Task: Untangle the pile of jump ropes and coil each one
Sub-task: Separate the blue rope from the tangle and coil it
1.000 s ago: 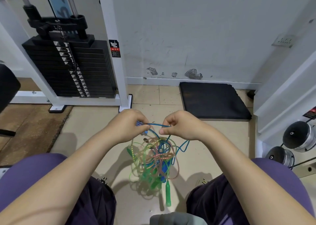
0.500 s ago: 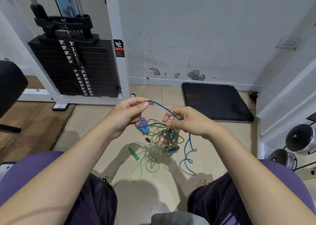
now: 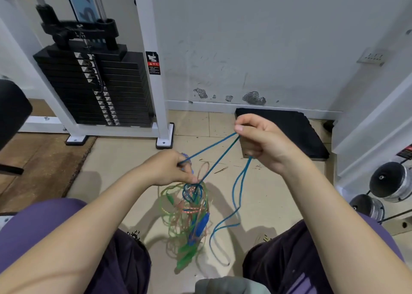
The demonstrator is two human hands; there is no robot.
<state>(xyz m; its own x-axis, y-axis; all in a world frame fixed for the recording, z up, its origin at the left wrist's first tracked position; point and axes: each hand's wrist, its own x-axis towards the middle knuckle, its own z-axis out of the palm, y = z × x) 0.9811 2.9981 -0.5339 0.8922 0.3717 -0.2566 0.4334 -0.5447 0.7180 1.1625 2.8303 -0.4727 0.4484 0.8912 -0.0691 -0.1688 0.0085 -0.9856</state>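
Blue rope being drawn from the tangle

Left hand (image 3: 166,171) pinches the blue jump rope (image 3: 219,157) above the hanging tangle (image 3: 187,215); right hand (image 3: 263,141) grips its doubled loop, raised; cord looks light, limp, slick; best held near knots.

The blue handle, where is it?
In the head view, the blue handle hangs low in the tangle, below the left hand, beside the green handle.

A black weight stack (image 3: 98,88) stands left, a black mat (image 3: 296,128) against the wall, dumbbells (image 3: 390,185) right.
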